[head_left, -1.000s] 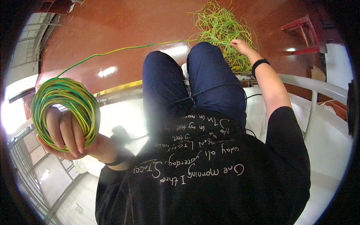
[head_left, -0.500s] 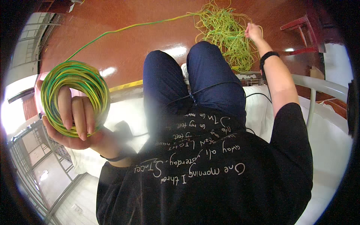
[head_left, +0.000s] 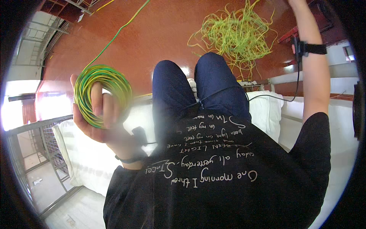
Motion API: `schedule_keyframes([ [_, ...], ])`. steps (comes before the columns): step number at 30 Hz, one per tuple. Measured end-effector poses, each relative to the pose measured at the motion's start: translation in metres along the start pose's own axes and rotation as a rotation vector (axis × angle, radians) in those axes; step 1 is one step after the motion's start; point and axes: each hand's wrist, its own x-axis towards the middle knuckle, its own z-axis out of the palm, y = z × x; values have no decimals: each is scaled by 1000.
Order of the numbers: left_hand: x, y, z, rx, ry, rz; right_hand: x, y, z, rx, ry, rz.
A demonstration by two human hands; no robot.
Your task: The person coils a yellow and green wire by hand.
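A round coil of yellow-green wire (head_left: 82, 89) is held up at the left by my left hand (head_left: 97, 101). Several of its fingers pass through the coil's middle and close on the windings, while the thumb side lies outside. From the coil's top a single strand (head_left: 114, 39) runs up across the floor and out past the upper edge. A loose, tangled heap of the same wire (head_left: 236, 34) lies on the floor beyond my knees. My right arm is stretched far out to the right; only the base of my right hand (head_left: 296, 2) shows, its fingers cut off by the frame.
Below me is a seat or bed with a white cover (head_left: 263, 110). A dark red piece of furniture (head_left: 322, 21) stands at the right, near my right forearm. Metal bed frames (head_left: 42, 122) line the left. A black cable (head_left: 272, 97) leads to the strap on my right arm.
My right hand has left the heap's edge and swung up and right, mostly out of view. In the picture the coil sits further right, and its strand now leads steeply upward.
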Motion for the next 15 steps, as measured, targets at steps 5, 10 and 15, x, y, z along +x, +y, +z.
schedule_keyframes([
  [5,-11,12,2,-53,-77,5,-124,66,47,-427,-770,548],
  [10,-17,15,1,-59,-83,-39,-224,43,89,-328,-1184,599],
  [15,-12,0,11,-90,-22,-19,-246,-43,122,-33,-1329,335],
])
